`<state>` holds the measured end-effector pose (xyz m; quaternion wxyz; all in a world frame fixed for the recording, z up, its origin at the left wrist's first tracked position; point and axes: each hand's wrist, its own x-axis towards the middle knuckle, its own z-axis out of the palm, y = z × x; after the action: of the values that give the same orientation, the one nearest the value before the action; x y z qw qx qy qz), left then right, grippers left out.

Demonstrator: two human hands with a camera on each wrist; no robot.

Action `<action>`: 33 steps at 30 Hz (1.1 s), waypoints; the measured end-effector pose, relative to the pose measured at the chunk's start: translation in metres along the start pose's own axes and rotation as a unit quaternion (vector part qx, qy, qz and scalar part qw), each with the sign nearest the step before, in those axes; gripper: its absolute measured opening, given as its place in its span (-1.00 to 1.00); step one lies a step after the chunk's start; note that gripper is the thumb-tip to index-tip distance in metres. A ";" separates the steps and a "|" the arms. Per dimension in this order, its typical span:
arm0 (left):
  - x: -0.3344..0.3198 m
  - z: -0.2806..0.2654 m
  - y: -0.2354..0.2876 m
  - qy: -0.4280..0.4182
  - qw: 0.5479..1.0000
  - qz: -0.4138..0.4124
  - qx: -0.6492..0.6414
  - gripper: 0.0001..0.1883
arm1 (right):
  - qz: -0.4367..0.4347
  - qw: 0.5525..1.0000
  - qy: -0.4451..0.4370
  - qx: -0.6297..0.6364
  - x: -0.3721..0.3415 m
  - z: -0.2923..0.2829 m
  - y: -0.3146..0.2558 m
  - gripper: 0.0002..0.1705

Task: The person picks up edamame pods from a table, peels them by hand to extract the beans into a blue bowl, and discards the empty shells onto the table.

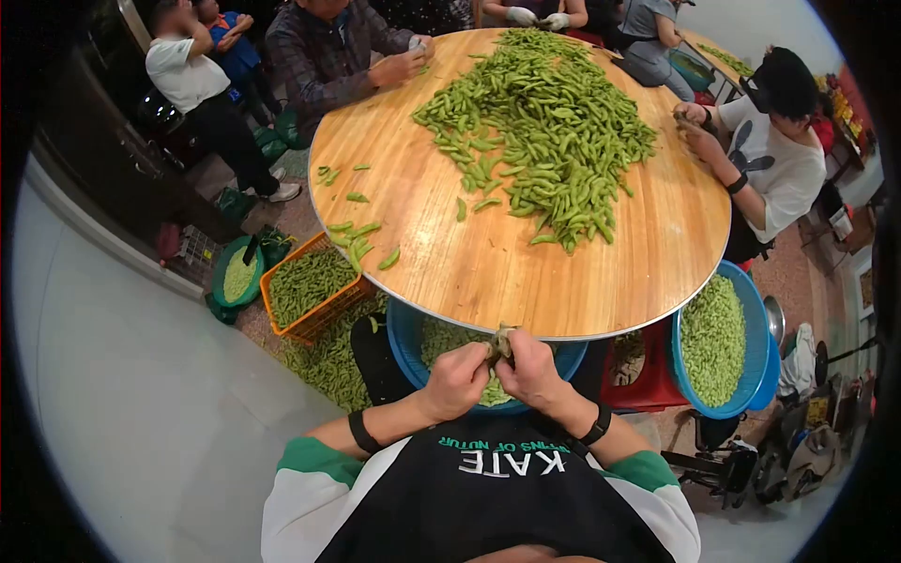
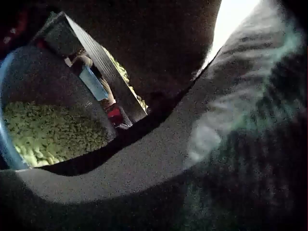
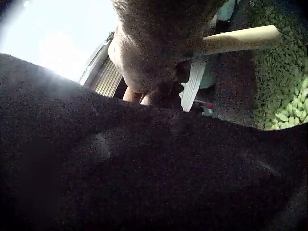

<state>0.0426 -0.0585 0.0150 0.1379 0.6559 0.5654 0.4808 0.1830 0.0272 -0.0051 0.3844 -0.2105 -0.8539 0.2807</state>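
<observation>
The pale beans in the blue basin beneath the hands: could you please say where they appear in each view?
Head: the pale beans lie below centre, just under the table's edge.
Left wrist: lower left, inside the blue rim.
Right wrist: apparently along the right edge.
Shared landmark: probably the table's edge, ribbed in both wrist views.

Green pods [image 1: 554, 122] lie heaped on the round table [image 1: 450, 272].

Counts: 1 round wooden table [image 1: 404, 263], 1 more table [image 1: 706, 53] at the back. 1 heap of pods [image 1: 572, 141]; individual pods too many to count. Blue basins with beans: 2, front basin [image 1: 404, 349] and right basin [image 1: 753, 328]. 1 green basin [image 1: 220, 281], 1 orange crate [image 1: 327, 319]. Wearer's black wristbands: 2, left band [image 1: 362, 431], right band [image 1: 597, 426].
</observation>
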 end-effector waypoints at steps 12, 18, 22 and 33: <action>-0.006 -0.069 0.006 -0.088 0.983 0.033 0.159 -0.80 | 0.018 0.994 -0.073 0.079 0.012 -0.016 -0.008 -0.66; 0.016 -0.105 -0.044 -0.101 0.916 0.029 0.387 -0.78 | -0.100 0.984 -0.109 0.094 0.015 -0.007 0.006 -0.67; 0.080 -0.072 -0.039 -0.087 0.969 0.040 0.229 -0.84 | 0.110 0.956 -0.058 0.267 0.013 -0.014 0.010 -0.86; 0.200 0.048 -0.129 -0.045 0.973 -0.021 0.224 -0.86 | 0.255 0.833 -0.111 0.479 0.027 -0.037 0.026 -0.66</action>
<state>-0.0183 0.1754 -0.0071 0.0226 0.6791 0.6656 0.3087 0.1986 0.0736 0.0127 0.2541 -0.1779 -0.5658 0.7640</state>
